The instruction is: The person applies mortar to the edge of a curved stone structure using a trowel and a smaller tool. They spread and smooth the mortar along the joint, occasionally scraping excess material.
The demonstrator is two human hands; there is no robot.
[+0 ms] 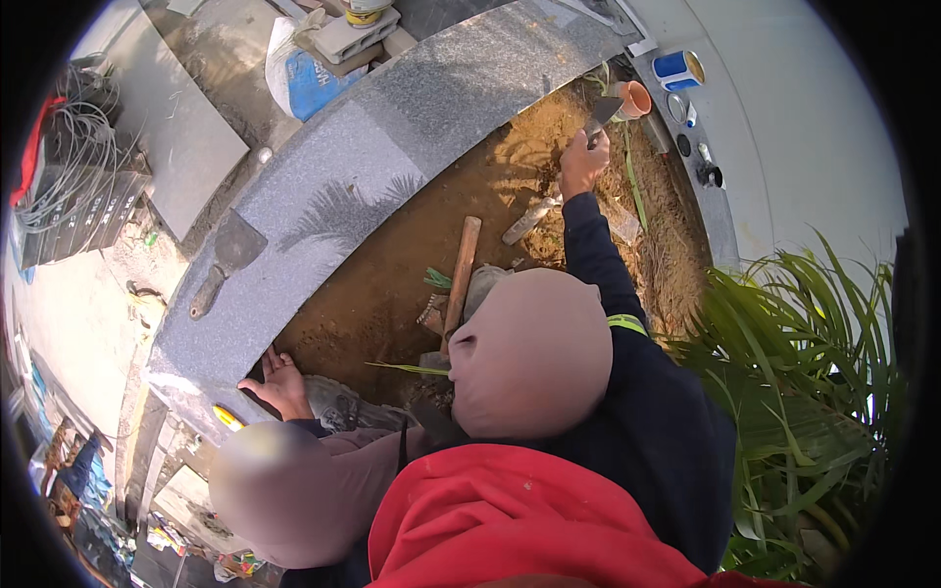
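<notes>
While the left hand [281, 385] sits, fingers apart, at the inner edge of the stone ledge [377, 147], a wooden stick [463, 279] leans inside that ledge's curve, above brown soil [387, 274]. Up on the ledge itself, a wide scraper [240, 243]! Farther along, inside the ledge, the right hand [585, 162] is clamped on a trowel [605, 111], blade right by an orange pipe [635, 100]; past the ledge's far end, a blue-and-white can [676, 70].

Fronds [804, 402] at right; a blue can [676, 70] by a white wall [804, 118]; a bag [319, 82] beside blocks [348, 39]; wires [69, 162] over boxes [96, 218].
</notes>
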